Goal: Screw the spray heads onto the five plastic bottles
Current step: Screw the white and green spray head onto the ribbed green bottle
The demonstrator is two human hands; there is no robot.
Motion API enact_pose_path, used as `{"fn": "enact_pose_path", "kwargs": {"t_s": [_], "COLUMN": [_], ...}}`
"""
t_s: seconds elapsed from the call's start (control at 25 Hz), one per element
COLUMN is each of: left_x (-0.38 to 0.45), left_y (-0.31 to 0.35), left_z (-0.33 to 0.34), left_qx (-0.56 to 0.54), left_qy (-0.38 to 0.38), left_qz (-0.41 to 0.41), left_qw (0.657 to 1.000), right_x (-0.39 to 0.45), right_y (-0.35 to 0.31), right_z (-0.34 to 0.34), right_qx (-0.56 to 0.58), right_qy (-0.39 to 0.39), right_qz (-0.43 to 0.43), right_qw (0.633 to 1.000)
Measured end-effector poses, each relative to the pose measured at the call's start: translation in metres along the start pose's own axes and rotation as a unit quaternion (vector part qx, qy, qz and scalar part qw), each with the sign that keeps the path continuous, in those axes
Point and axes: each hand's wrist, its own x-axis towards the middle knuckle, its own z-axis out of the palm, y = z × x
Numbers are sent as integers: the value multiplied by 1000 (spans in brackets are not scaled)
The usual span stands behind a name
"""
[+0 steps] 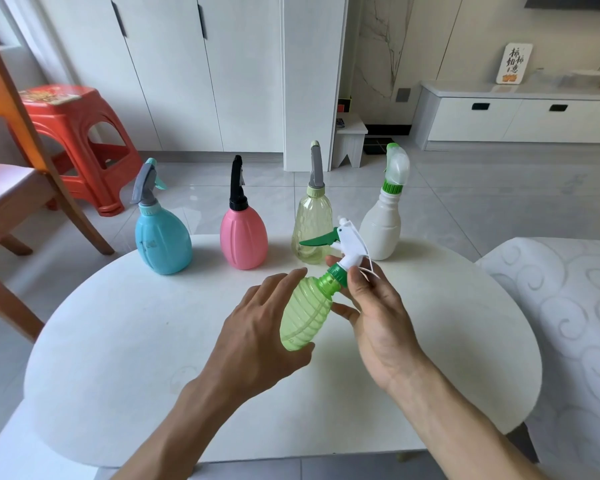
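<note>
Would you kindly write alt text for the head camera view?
Over a white round table, the left hand holds a green ribbed bottle while the right hand grips its white spray head. Behind stand blue, pink, clear yellow and white bottles, all capped.

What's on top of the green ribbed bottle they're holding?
A white spray head with a green trigger sits on the green ribbed bottle. The right hand pinches its green collar. The fingers partly hide the collar, so tightness can't be judged.
</note>
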Motion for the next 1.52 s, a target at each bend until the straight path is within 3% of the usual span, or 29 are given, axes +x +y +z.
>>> {"fn": "enact_pose_path", "kwargs": {"t_s": [0.12,0.32,0.52,0.8,0.96,1.28,1.52], "left_x": [-1,-3,-3,-2,-4,-4,-4], "left_y": [1,3,1,-1,7,14,20], "left_z": [-3,-10,-15,-22,-19,-8,0], "left_qx": [-24,-123,-140,-243,-236,-217,-121], "left_qy": [5,13,-11,-73,-42,-4,1], "left_qz": [-7,-34,-33,-54,-69,-66,-10], "left_qw": [1000,992,990,966,968,974,993], "right_x": [2,3,10,14,11,3,0], "right_y": [0,-5,-13,-25,-23,-16,-10], "right_z": [1,0,-9,-17,-13,3,9], "right_qx": [14,25,-61,-16,-45,10,-119], "right_qy": [-3,-78,-139,-214,-177,-108,22], "right_qz": [3,-9,-21,4,-21,6,-1], "right_qw": [1000,997,988,977,983,994,993]}}
